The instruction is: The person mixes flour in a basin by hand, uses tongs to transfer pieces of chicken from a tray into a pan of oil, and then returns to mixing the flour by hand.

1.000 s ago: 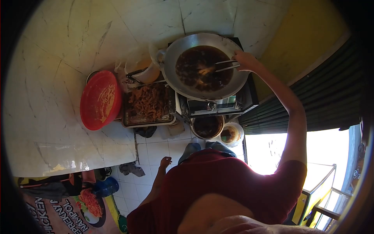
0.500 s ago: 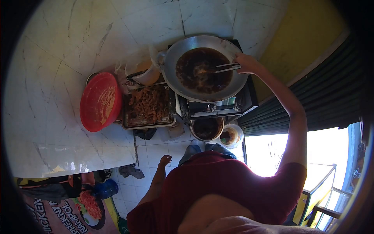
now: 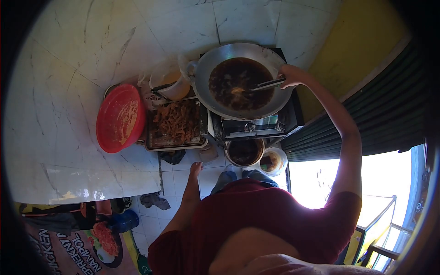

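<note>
The right hand [image 3: 292, 76] closes its fingers around tongs [image 3: 266, 84] over the wok [image 3: 279, 98]; the left hand [image 3: 196, 168], holding nothing discernible, has unclear finger spread.

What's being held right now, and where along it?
Right hand holds metal tongs by the end away from the oil. Left hand: no held object visible, though too small to be sure.

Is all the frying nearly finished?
Lots looks done: brown pieces are heaped on the tray. Right now, the right hand holds tongs at a golden piece in the wok. That piece probably has to come out. The red bowl shows only pale smears, so maybe little is waiting, but I can't tell for sure.
</note>
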Motion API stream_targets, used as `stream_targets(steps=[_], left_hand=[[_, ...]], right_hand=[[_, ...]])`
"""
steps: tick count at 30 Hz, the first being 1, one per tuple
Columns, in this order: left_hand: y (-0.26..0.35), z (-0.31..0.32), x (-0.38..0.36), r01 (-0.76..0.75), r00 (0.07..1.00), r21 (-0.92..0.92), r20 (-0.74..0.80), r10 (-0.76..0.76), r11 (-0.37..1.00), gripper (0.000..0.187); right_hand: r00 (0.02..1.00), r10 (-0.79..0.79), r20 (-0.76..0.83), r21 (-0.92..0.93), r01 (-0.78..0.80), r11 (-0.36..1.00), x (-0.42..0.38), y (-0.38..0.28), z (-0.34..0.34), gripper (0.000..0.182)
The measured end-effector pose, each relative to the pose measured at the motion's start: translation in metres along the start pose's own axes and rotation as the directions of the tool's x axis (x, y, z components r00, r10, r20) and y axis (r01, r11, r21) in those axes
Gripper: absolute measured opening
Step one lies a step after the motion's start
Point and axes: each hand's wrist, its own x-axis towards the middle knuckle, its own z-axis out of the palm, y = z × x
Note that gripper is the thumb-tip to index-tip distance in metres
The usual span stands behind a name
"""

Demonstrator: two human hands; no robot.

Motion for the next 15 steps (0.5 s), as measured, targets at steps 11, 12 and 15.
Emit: stream_targets(steps=[11, 12, 15], left_hand=[[-0.102, 0.042, -0.043, 0.238, 0.935, -0.119, 0.297, -0.194, 0.964, 0.035], [-0.13, 0.044, -0.035, 0.24, 0.931, -0.17, 0.32, -0.177, 0.956, 0.034], [-0.162, 0.056, -0.03, 0.393, 0.891, -0.059, 0.27, -0.364, 0.918, 0.033]], right_hand=[[0.996, 0.066, 0.064, 0.041, -0.069, 0.997, -0.002, 0.001, -0.015, 0.037], [0.994, 0.095, 0.051, 0.041, -0.098, 0.994, -0.003, -0.001, -0.016, 0.037], [0.987, 0.158, 0.001, 0.009, -0.158, 0.987, -0.007, -0.005, -0.023, 0.038]])
